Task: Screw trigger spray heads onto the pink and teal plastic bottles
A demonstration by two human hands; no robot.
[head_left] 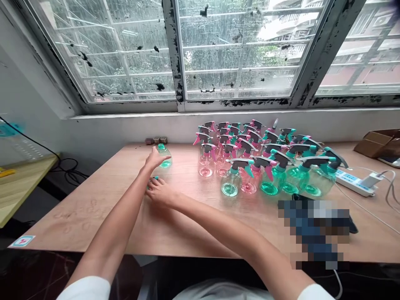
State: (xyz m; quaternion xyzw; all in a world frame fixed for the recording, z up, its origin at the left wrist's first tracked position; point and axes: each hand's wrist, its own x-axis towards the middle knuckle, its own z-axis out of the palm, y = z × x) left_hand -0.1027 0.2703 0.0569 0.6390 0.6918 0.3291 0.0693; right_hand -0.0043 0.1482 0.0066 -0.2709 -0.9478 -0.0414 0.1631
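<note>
At the left part of the table, my left hand point(153, 159) is closed round a clear green bottle point(166, 161) with no spray head on its neck. The thumb lies across the front of the bottle, which stands upright. Closer to me, my right hand point(161, 191) is curled, palm down, over something small and teal-green point(156, 178). Mostly hidden by the fingers, its kind cannot be made out. Right of both hands stands a group of green and pink spray bottles point(230, 183) with black-topped trigger heads.
Small brown blocks point(156, 141) sit by the wall behind the left bottle. On the right are a white power strip point(354, 183) with cables, a brown box point(378, 143) and a pixelated dark object point(318, 229). A window runs above the wooden table point(103, 208).
</note>
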